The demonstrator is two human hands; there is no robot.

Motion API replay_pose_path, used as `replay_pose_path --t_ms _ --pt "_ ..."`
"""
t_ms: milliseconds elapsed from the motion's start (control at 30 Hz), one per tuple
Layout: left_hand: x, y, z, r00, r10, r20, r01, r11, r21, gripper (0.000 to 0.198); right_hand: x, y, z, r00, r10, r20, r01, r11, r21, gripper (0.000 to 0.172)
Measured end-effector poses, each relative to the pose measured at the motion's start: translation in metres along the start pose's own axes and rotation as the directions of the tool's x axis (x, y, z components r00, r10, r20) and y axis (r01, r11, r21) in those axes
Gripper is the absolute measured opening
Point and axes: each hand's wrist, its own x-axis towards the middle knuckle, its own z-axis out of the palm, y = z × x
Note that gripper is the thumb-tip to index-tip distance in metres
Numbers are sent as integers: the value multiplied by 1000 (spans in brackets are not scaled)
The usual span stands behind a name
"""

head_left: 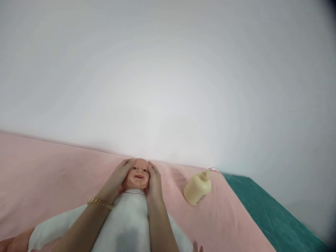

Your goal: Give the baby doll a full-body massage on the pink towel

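A baby doll [133,213] in a white long-sleeved top lies on its back, head toward the wall. My left hand [118,178] rests along one side of the doll's head [138,180], its fingers stretched up to the forehead. Against the opposite side of the head lies my right hand [154,178], fingers extended and flat near the temple. The two palms cup the head between them without closing round it. A gold bracelet [100,203] circles my left wrist.
To the right of the doll, a pale yellow pump bottle [198,188] stands on the pink cloth [52,171]. Beyond the cloth's right edge shows a green quilted surface [273,206]. A white wall [168,77] rises directly behind.
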Motion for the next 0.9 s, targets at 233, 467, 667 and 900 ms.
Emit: replay_pose_path --t_ms 233,467,667,900 --pt "11 -8 -7 997 -73 16 69 985 158 54 -9 -3 1 999 -20 37 23 996 -81 48" --pt "15 -11 -11 997 -72 16 68 981 182 58 -10 -4 2 1000 5 7 -4 991 -131 55" --pt "15 -13 -10 995 -96 9 94 986 134 55 -11 -4 1 1000 -14 9 15 994 -112 47" --pt "10 -7 -7 993 -113 30 111 992 61 43 -3 -1 -1 1000 -6 16 7 999 -39 40"
